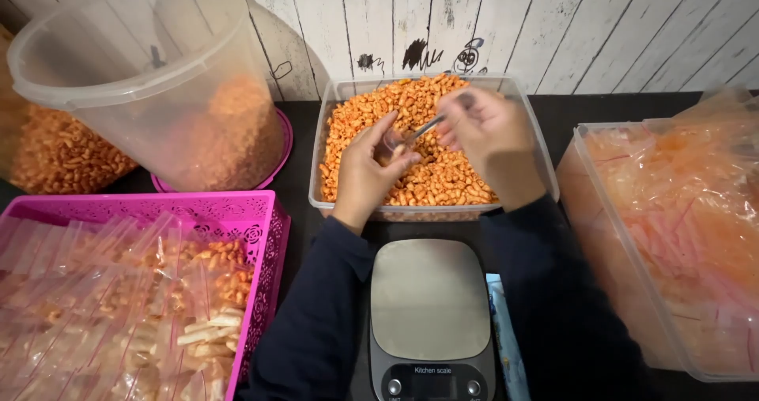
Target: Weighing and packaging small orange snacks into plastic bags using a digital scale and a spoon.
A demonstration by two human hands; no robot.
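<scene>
Your left hand [365, 172] is curled around a small clear bag [390, 142], pinching its mouth open just above the orange snack pieces [443, 175], so that anything falling short drops back among them. Your right hand [486, 128] is closed on the thin handle of a metal spoon [423, 128], whose bowl end meets the mouth of the bag; the motion blurs it, so you cannot tell how full it is. Both hands hover over the clear rectangular tub [316, 172] that holds the snacks, short, curled, rough-coated bits heaped loosely.

The tub sits on the dark counter [304, 132], and the kitchen scale [431, 306] stands just in front of it, between your dark sleeves, its brushed steel plate bare and within easy reach.

To your left, a pink lattice basket [265, 243] holds filled, flat, glossy zip bags with red seal lines, some showing paler stick-shaped snacks. Behind it stands a large, cloudy plastic bucket [150, 77] on a pink lid, dusted orange inside. To your right, another clear bin [624, 274] is stuffed with crinkled, empty bags. A whitewashed plank wall [553, 29] backs the counter.
</scene>
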